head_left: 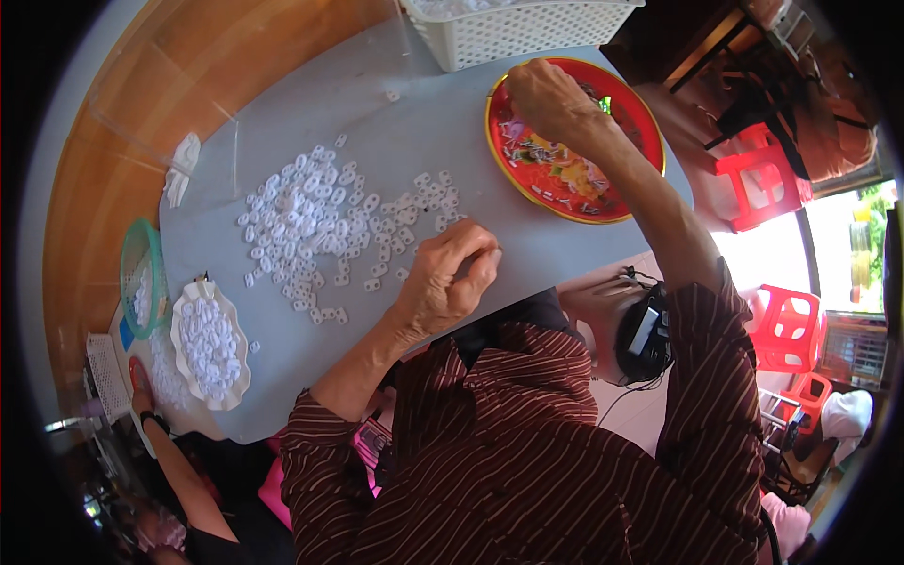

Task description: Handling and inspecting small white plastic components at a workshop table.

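My left hand (450, 275) rests near the table's front edge, its fingers curled in; whatever they hold is hidden. Just beyond it lies a loose spread of small white plastic pieces with holes (306, 209), heaped toward the left and thinning to the right. My right hand (554, 102) reaches over a round red tray (650, 132) with a gold rim, fingers bent down and closed at its far left side. Small metal pieces (527, 151) lie scattered over the tray's flowered bottom. The back of the hand covers its fingertips, so any piece in them cannot be seen.
A white perforated basket (527, 36) stands behind the tray. At the left are a scalloped white dish (243, 363) of white pieces, a green mesh basket (127, 273) and a crumpled tissue (182, 168). Another person's arm (184, 471) reaches in at lower left. Red stools (789, 325) stand right.
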The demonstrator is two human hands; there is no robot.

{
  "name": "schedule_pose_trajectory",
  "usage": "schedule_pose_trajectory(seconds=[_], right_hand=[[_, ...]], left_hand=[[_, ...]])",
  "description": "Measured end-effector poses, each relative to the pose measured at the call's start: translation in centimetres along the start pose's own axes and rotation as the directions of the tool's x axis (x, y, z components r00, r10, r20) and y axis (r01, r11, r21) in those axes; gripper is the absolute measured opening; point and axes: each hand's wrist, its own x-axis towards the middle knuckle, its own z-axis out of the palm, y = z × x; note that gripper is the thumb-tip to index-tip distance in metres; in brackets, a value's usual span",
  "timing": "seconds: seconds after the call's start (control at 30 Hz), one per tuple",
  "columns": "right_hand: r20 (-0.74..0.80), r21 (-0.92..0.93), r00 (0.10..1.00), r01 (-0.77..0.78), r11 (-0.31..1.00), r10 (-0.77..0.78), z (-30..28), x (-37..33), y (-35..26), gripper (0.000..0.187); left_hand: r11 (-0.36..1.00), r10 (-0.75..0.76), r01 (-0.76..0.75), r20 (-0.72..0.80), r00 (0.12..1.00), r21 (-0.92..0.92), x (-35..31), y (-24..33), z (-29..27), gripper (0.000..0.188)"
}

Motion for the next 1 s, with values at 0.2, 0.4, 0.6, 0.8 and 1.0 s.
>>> schedule_pose_trajectory(seconds=[0.2,0.4,0.6,0.8,1.0], right_hand=[[-0.122,0.098,0.99,-0.056,0.994,0.068,0.4,-0.1,2.1,0.014],[-0.296,0.428,0.953,0.077,0.901,0.059,-1.1,-3.4,-2.0,0.013],[-0.187,0.782,0.969,0.048,0.621,0.161,-0.2,-8.3,-6.8,0.016],[-0.195,0.841,0.974,0.104,0.532,0.117,3.0,-11.2,-9.8,0.011],[-0.278,0.827,0.958,0.2,0.526,0.072,4.1,-11.7,-10.5,0.014]], left_hand=[[0.999,0.014,-0.014,0.007,1.0,0.031,0.0,-0.1,0.4,0.004],[0.999,-0.001,0.001,0.002,1.0,0.049,0.0,-0.3,-0.5,0.003],[0.857,0.044,0.11,-0.285,0.958,0.503,2.1,-0.2,-5.5,0.005],[0.741,0.193,-0.096,-0.073,0.979,0.665,3.7,-1.8,-7.6,0.006],[0.678,0.034,-0.074,0.069,0.997,0.731,5.4,-3.2,-7.2,0.006]])
